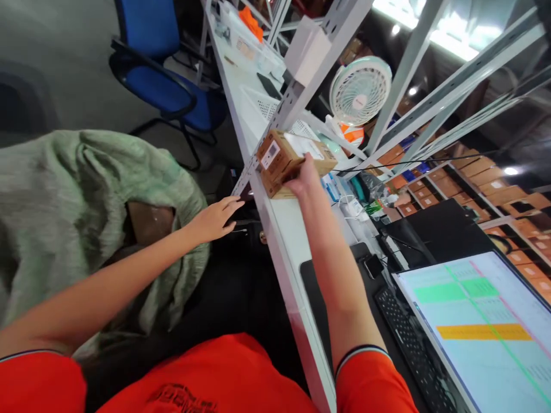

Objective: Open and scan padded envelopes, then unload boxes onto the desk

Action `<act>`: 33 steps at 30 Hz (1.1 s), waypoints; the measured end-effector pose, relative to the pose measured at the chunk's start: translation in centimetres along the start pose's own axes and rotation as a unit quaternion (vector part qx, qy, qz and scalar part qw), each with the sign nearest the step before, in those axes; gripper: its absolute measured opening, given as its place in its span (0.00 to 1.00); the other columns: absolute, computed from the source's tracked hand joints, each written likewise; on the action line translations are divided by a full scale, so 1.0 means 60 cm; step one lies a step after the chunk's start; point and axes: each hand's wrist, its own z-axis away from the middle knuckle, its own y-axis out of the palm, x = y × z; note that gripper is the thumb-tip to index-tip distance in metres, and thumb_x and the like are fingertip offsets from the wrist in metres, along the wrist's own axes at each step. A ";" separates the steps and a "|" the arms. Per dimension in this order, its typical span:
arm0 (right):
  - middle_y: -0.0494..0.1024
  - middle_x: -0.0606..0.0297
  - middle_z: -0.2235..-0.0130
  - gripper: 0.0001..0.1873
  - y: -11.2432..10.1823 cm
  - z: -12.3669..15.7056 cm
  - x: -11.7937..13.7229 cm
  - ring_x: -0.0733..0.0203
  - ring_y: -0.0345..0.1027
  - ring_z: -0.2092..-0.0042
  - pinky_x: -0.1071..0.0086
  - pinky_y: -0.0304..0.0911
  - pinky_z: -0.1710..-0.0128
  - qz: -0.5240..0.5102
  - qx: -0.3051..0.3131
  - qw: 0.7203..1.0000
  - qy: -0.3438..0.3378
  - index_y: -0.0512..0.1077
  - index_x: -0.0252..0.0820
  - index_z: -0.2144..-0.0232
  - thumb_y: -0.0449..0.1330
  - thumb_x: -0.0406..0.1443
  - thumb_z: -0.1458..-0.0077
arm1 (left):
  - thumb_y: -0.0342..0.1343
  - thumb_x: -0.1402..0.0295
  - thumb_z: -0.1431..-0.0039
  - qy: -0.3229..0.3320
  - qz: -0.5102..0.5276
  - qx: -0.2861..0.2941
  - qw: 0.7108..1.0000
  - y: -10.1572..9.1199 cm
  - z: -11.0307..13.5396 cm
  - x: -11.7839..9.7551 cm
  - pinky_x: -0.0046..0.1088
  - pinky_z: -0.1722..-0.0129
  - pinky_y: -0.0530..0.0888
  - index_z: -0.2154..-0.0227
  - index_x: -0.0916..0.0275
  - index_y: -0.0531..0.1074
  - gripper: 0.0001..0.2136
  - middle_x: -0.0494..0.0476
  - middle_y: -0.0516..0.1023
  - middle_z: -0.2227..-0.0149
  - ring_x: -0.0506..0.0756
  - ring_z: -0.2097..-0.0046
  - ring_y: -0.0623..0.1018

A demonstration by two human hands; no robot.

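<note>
My right hand (306,179) grips a small brown cardboard box (282,156) with a white label, holding it over the edge of the white desk (287,226) beside a shelf post. Another box of the same kind seems to lie under or against it. My left hand (215,218) reaches out flat below the desk edge, fingers stretched and apart, holding nothing, near a green sack (77,195) with a brown box inside its opening.
A monitor (482,327) with a coloured spreadsheet and a black keyboard (402,327) sit at the right. A white fan (360,90), shelving posts, cables and small items crowd the desk. A blue chair (167,80) stands behind. Brown boxes fill shelves at the right.
</note>
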 end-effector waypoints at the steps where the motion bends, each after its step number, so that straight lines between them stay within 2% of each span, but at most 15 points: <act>1: 0.76 0.55 0.50 0.32 -0.001 0.001 0.008 0.51 0.73 0.49 0.43 0.73 0.54 0.014 -0.017 0.999 0.023 0.65 0.41 0.41 0.41 0.55 0.30 | 0.50 0.64 0.37 -0.034 0.002 -0.005 0.999 0.007 0.048 0.004 0.47 0.33 0.67 0.34 0.66 0.60 0.28 0.71 0.63 0.34 0.64 0.34 0.68; 5: 0.71 0.47 0.42 0.38 -0.021 0.025 0.028 0.48 0.75 0.50 0.43 0.74 0.58 0.088 -0.006 0.995 0.040 0.56 0.41 0.32 0.33 0.57 0.29 | 0.48 0.64 0.38 -0.149 -0.008 0.027 0.988 0.029 0.254 0.024 0.46 0.40 0.74 0.48 0.65 0.73 0.19 0.69 0.73 0.45 0.63 0.43 0.76; 7: 0.66 0.43 0.38 0.41 -0.046 0.049 0.007 0.48 0.76 0.52 0.48 0.76 0.59 0.141 -0.003 0.990 0.020 0.53 0.40 0.30 0.36 0.60 0.31 | 0.48 0.66 0.41 -0.179 -0.014 0.061 0.982 0.033 0.338 0.034 0.49 0.45 0.77 0.56 0.64 0.76 0.15 0.70 0.77 0.50 0.65 0.48 0.78; 9: 0.61 0.42 0.34 0.40 -0.079 0.082 -0.044 0.50 0.77 0.53 0.54 0.77 0.59 0.229 -0.004 0.973 -0.032 0.55 0.41 0.30 0.46 0.59 0.33 | 0.48 0.69 0.42 -0.187 -0.014 0.092 0.978 0.031 0.394 0.044 0.50 0.41 0.74 0.59 0.62 0.78 0.14 0.71 0.78 0.49 0.66 0.45 0.77; 11: 0.60 0.45 0.33 0.39 -0.113 0.124 -0.117 0.52 0.76 0.53 0.57 0.78 0.59 0.322 0.034 0.941 -0.101 0.59 0.44 0.32 0.57 0.56 0.38 | 0.49 0.69 0.42 -0.186 -0.011 0.111 0.976 0.024 0.424 0.056 0.50 0.33 0.65 0.54 0.61 0.77 0.16 0.69 0.74 0.41 0.66 0.36 0.71; 13: 0.63 0.45 0.35 0.38 -0.140 0.169 -0.191 0.54 0.77 0.58 0.55 0.78 0.58 0.393 0.108 0.902 -0.145 0.66 0.43 0.36 0.64 0.53 0.44 | 0.55 0.66 0.43 -0.205 -0.020 0.120 0.971 0.012 0.438 0.072 0.53 0.29 0.56 0.42 0.61 0.71 0.24 0.69 0.63 0.32 0.67 0.29 0.60; 15: 0.64 0.44 0.36 0.31 -0.154 0.210 -0.247 0.55 0.77 0.59 0.53 0.78 0.56 0.442 0.157 0.865 -0.180 0.71 0.42 0.40 0.63 0.49 0.42 | 0.61 0.63 0.49 -0.248 -0.039 0.127 0.960 -0.002 0.447 0.095 0.58 0.30 0.53 0.33 0.69 0.59 0.40 0.77 0.53 0.28 0.73 0.28 0.55; 17: 0.62 0.45 0.35 0.25 -0.157 0.242 -0.276 0.52 0.77 0.53 0.51 0.76 0.49 0.501 0.180 0.816 -0.228 0.72 0.42 0.41 0.59 0.43 0.38 | 0.64 0.65 0.54 -0.299 -0.056 0.135 0.943 -0.018 0.458 0.120 0.62 0.34 0.57 0.32 0.76 0.52 0.47 0.85 0.56 0.31 0.78 0.32 0.61; 19: 0.62 0.46 0.34 0.23 -0.151 0.261 -0.285 0.48 0.73 0.46 0.49 0.72 0.43 0.563 0.196 0.756 -0.270 0.72 0.42 0.40 0.57 0.38 0.37 | 0.61 0.68 0.53 -0.342 -0.063 0.140 0.927 -0.034 0.469 0.143 0.62 0.38 0.62 0.35 0.79 0.57 0.41 0.85 0.67 0.39 0.76 0.39 0.69; 21: 0.63 0.45 0.34 0.23 -0.144 0.268 -0.283 0.46 0.72 0.44 0.47 0.72 0.42 0.614 0.214 0.705 -0.285 0.72 0.41 0.41 0.57 0.36 0.37 | 0.58 0.69 0.51 -0.384 -0.067 0.133 0.911 -0.052 0.474 0.161 0.60 0.41 0.65 0.41 0.78 0.65 0.33 0.79 0.75 0.47 0.72 0.45 0.74; 24: 0.65 0.46 0.35 0.22 -0.138 0.268 -0.280 0.45 0.74 0.48 0.46 0.74 0.46 0.658 0.224 0.663 -0.277 0.73 0.41 0.42 0.56 0.34 0.37 | 0.61 0.63 0.52 -0.442 -0.055 0.097 0.890 -0.084 0.471 0.175 0.55 0.43 0.68 0.52 0.75 0.71 0.26 0.70 0.77 0.56 0.67 0.51 0.75; 26: 0.67 0.48 0.35 0.21 -0.139 0.266 -0.282 0.45 0.74 0.48 0.46 0.73 0.46 0.660 0.228 0.663 -0.270 0.74 0.42 0.43 0.56 0.34 0.37 | 0.65 0.57 0.56 -0.476 -0.026 0.061 0.877 -0.112 0.465 0.175 0.51 0.46 0.72 0.56 0.71 0.73 0.27 0.64 0.78 0.59 0.63 0.55 0.75; 28: 0.68 0.50 0.36 0.21 -0.140 0.265 -0.285 0.45 0.73 0.47 0.46 0.72 0.45 0.637 0.232 0.688 -0.260 0.75 0.44 0.43 0.56 0.35 0.36 | 0.68 0.49 0.60 -0.510 0.016 0.006 0.860 -0.141 0.460 0.168 0.49 0.48 0.74 0.54 0.69 0.73 0.33 0.60 0.79 0.59 0.61 0.57 0.75; 30: 0.70 0.51 0.38 0.20 -0.141 0.264 -0.288 0.46 0.74 0.48 0.46 0.71 0.44 0.592 0.237 0.731 -0.244 0.75 0.46 0.44 0.57 0.37 0.36 | 0.68 0.43 0.62 -0.530 0.081 -0.054 0.843 -0.167 0.454 0.151 0.46 0.50 0.76 0.49 0.67 0.71 0.40 0.59 0.80 0.55 0.59 0.57 0.76; 33: 0.72 0.53 0.41 0.18 -0.137 0.267 -0.288 0.53 0.76 0.56 0.48 0.72 0.45 0.488 0.251 0.809 -0.209 0.76 0.49 0.46 0.59 0.38 0.37 | 0.66 0.38 0.62 -0.517 0.209 -0.123 0.821 -0.188 0.433 0.113 0.42 0.54 0.80 0.49 0.64 0.72 0.42 0.59 0.82 0.52 0.58 0.58 0.79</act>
